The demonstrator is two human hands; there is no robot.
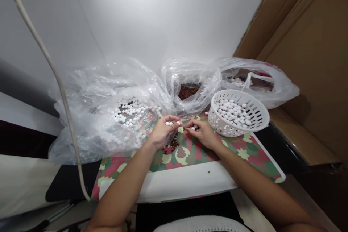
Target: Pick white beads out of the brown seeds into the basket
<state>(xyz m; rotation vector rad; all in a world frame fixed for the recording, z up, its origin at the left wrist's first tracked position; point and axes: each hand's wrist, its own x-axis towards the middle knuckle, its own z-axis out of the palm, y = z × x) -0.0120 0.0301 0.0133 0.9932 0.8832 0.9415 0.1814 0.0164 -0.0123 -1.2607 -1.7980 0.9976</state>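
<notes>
Head view: left of white basket (219, 124), left hand (160, 133) and right hand (204, 134), fingers narrow, each holding white balls (169, 123); loosened grip could spill them.

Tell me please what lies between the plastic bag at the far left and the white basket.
The head view shows the left hand and right hand with small white balls, brown bits on the patterned cover, and, behind, another plastic bag.

The tabletop (187, 154) has a red, green and yellow pattern.
</notes>
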